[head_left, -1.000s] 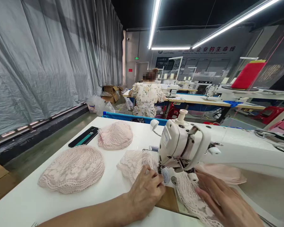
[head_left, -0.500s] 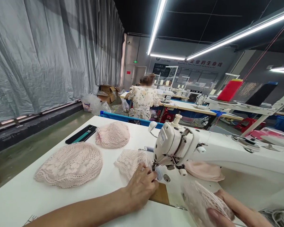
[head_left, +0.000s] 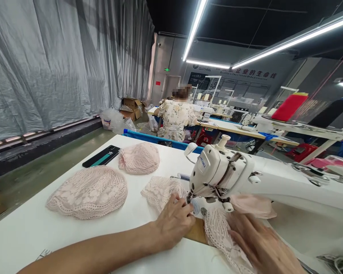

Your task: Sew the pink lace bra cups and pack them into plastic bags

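At the white sewing machine point(head_left: 214, 171), a pale pink lace piece point(head_left: 162, 190) lies flat beside the needle. My left hand point(head_left: 175, 219) rests on its near edge, fingers curled and pressed together at the presser foot. My right hand point(head_left: 260, 239) grips a second lace piece point(head_left: 220, 232) just right of the needle plate, its fingers partly hidden under the hand. Two rounded lace cups, a larger one point(head_left: 88, 192) and a smaller one point(head_left: 139, 158), sit on the table to the left. Smooth pink fabric point(head_left: 253, 205) lies behind the machine arm.
A black phone-like object with a teal stripe point(head_left: 101, 156) lies near the table's left edge. A blue rail point(head_left: 165, 140) runs along the far edge. Thread cones, one red point(head_left: 290, 106), stand at right. A co-worker point(head_left: 175, 118) sits at another machine ahead.
My right hand has brought its lace piece leftward and down onto the machine bed, turning palm down over it. My left hand has stayed at the needle. The view has shifted slightly.
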The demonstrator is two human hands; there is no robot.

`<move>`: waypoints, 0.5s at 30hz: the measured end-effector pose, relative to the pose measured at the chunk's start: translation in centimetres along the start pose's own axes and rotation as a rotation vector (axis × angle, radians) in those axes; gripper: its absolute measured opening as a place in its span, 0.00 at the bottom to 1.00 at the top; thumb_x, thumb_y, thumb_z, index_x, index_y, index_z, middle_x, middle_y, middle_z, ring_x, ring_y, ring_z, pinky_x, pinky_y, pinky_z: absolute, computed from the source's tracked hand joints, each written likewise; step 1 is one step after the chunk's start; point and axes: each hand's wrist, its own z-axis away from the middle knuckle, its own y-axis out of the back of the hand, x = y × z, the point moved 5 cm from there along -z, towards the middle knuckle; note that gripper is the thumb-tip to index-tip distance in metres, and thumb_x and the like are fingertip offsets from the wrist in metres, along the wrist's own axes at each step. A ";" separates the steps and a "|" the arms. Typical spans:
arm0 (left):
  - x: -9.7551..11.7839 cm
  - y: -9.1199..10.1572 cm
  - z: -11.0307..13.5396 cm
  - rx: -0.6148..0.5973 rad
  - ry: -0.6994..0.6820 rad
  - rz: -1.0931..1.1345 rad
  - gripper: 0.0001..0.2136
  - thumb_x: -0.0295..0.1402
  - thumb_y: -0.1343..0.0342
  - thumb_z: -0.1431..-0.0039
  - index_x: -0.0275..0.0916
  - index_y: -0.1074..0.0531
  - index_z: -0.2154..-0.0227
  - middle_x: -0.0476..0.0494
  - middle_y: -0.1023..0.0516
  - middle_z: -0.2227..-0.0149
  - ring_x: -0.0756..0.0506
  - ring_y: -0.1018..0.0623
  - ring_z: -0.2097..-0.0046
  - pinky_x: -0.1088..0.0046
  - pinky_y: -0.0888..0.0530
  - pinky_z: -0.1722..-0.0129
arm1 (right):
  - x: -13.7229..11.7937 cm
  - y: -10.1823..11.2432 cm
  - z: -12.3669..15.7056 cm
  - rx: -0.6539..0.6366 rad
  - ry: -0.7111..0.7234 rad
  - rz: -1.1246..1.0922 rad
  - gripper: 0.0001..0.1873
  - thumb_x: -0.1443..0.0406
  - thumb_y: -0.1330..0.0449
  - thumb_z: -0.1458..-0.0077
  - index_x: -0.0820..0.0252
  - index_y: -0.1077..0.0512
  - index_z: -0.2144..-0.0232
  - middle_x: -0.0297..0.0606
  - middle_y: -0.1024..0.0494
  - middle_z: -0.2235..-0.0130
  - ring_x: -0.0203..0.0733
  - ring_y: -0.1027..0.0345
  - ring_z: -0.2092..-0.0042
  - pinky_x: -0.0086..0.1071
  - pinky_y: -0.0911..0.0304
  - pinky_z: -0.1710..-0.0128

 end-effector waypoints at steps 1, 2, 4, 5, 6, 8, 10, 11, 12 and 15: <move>0.0 0.1 0.0 -0.002 -0.004 0.005 0.07 0.24 0.48 0.40 0.35 0.33 0.74 0.50 0.32 0.69 0.47 0.35 0.63 0.64 0.44 0.58 | -0.3 0.2 0.1 0.027 0.020 0.016 0.16 0.55 0.50 0.42 0.55 0.30 0.56 0.45 0.24 0.58 0.50 0.26 0.64 0.38 0.33 0.71; 0.0 0.2 0.0 -0.007 -0.008 0.011 0.07 0.25 0.48 0.40 0.35 0.33 0.74 0.50 0.31 0.68 0.47 0.34 0.63 0.64 0.44 0.58 | -0.8 0.5 0.3 0.042 0.064 0.007 0.15 0.57 0.49 0.42 0.54 0.31 0.55 0.46 0.26 0.56 0.52 0.28 0.59 0.40 0.33 0.67; 0.0 0.3 -0.1 -0.023 -0.012 0.024 0.06 0.25 0.48 0.39 0.35 0.33 0.73 0.49 0.31 0.67 0.47 0.34 0.61 0.64 0.43 0.58 | -2.5 1.0 0.5 0.019 0.181 -0.093 0.12 0.62 0.47 0.42 0.52 0.30 0.56 0.42 0.26 0.55 0.47 0.29 0.56 0.36 0.34 0.64; 0.0 0.4 -0.1 -0.034 -0.015 0.031 0.05 0.25 0.49 0.39 0.35 0.33 0.72 0.49 0.31 0.67 0.47 0.34 0.61 0.63 0.43 0.57 | -3.4 0.8 0.5 -0.045 0.241 -0.178 0.11 0.64 0.48 0.41 0.51 0.30 0.58 0.40 0.25 0.57 0.43 0.29 0.58 0.32 0.33 0.64; 0.0 0.5 -0.2 -0.046 -0.016 0.038 0.05 0.25 0.49 0.39 0.35 0.33 0.71 0.49 0.30 0.67 0.46 0.34 0.61 0.63 0.43 0.57 | -4.1 0.6 0.4 -0.107 0.256 -0.245 0.10 0.66 0.49 0.41 0.51 0.30 0.59 0.38 0.24 0.58 0.41 0.29 0.59 0.30 0.33 0.63; 0.0 0.6 -0.2 -0.066 -0.019 0.047 0.04 0.24 0.48 0.40 0.34 0.33 0.71 0.48 0.30 0.66 0.46 0.34 0.60 0.63 0.43 0.57 | -4.9 -0.2 -0.2 -0.175 0.271 -0.337 0.12 0.69 0.50 0.41 0.52 0.29 0.59 0.37 0.23 0.59 0.39 0.28 0.60 0.29 0.32 0.63; 0.1 0.7 -0.2 -0.070 -0.023 0.050 0.03 0.24 0.48 0.40 0.34 0.33 0.70 0.48 0.30 0.66 0.46 0.33 0.60 0.63 0.43 0.57 | -4.9 -1.0 -1.0 -0.146 0.261 -0.414 0.14 0.71 0.52 0.41 0.54 0.29 0.60 0.38 0.23 0.60 0.39 0.27 0.60 0.28 0.32 0.63; 0.1 0.8 -0.2 -0.068 -0.024 0.050 0.03 0.24 0.48 0.40 0.34 0.33 0.70 0.48 0.30 0.66 0.46 0.33 0.60 0.63 0.42 0.57 | -4.8 -1.3 -1.5 -0.115 0.258 -0.450 0.14 0.71 0.53 0.41 0.55 0.29 0.61 0.38 0.22 0.61 0.38 0.27 0.61 0.28 0.31 0.64; 0.1 0.8 -0.2 -0.066 -0.021 0.052 0.03 0.25 0.48 0.40 0.34 0.33 0.70 0.48 0.30 0.65 0.46 0.33 0.60 0.63 0.42 0.57 | -4.6 -1.6 -1.9 -0.087 0.255 -0.482 0.14 0.71 0.53 0.40 0.55 0.28 0.62 0.39 0.22 0.63 0.38 0.27 0.62 0.28 0.31 0.65; 0.1 0.8 -0.3 -0.071 0.002 0.060 0.04 0.27 0.47 0.39 0.35 0.33 0.70 0.49 0.30 0.66 0.47 0.33 0.59 0.63 0.42 0.57 | -4.1 -2.7 -2.8 -0.050 0.240 -0.531 0.13 0.69 0.53 0.39 0.56 0.29 0.61 0.38 0.22 0.66 0.39 0.26 0.64 0.28 0.30 0.67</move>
